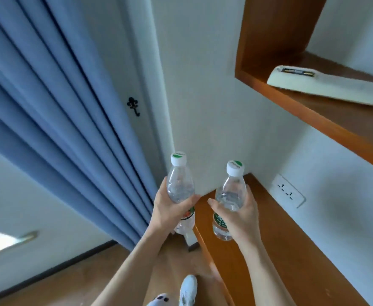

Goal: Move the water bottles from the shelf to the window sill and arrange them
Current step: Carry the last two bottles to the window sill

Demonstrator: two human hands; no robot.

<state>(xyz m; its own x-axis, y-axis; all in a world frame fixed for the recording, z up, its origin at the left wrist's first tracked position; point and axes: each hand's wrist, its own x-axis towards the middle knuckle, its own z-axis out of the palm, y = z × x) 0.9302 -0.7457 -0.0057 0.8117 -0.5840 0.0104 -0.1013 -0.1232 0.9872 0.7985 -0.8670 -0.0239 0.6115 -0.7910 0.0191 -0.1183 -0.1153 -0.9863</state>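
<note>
left hand (170, 214): fingers curled round left water bottle (179, 184), mid-body
right hand (242, 217): fingers curled round right water bottle (231, 193), mid-body
bottles: two, held in the air by the wooden shelf (280, 261) end, caps up, near upright, apart
heading: blue curtain (59, 107) lies left; left hand nearer; window sill not clearly seen
</note>
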